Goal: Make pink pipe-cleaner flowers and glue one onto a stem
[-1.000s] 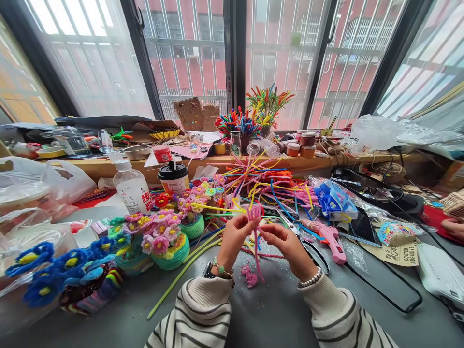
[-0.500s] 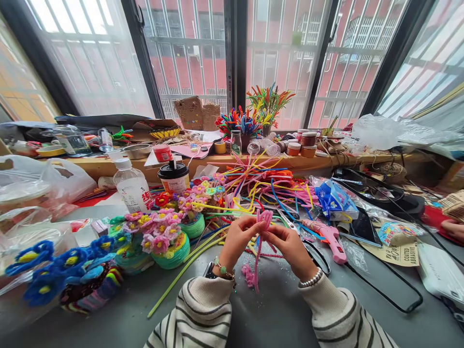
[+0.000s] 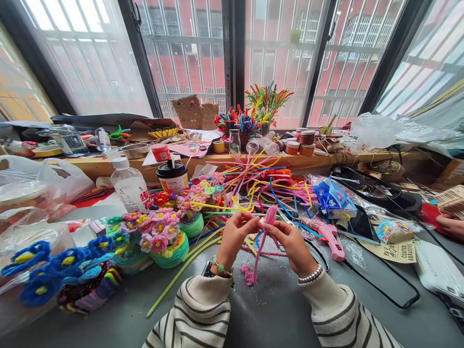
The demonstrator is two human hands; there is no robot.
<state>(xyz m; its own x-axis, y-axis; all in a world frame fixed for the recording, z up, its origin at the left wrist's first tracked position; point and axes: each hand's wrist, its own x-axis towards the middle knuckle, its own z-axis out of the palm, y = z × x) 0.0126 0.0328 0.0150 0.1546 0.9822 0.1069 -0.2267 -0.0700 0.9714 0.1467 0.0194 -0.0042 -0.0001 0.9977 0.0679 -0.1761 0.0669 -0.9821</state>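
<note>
Between my hands are pink pipe cleaners, looped at the top with ends trailing down toward the table. My right hand pinches them just under the loops. At their left side the thumb and finger of my left hand are closed on what looks like a pink strand, partly hidden by the fingertips. Below lies a small fuzzy pink pipe-cleaner piece, with glitter specks around it on the grey table.
Pipe-cleaner flowers stand left, near a bottle and lidded cup. Loose pipe cleaners pile up ahead. A pink glue gun with a black cord lies right. Another person's hand shows at the right edge.
The pink loops have tilted and shifted slightly right with my right hand. My left fingertips have moved a little apart from the right ones.
</note>
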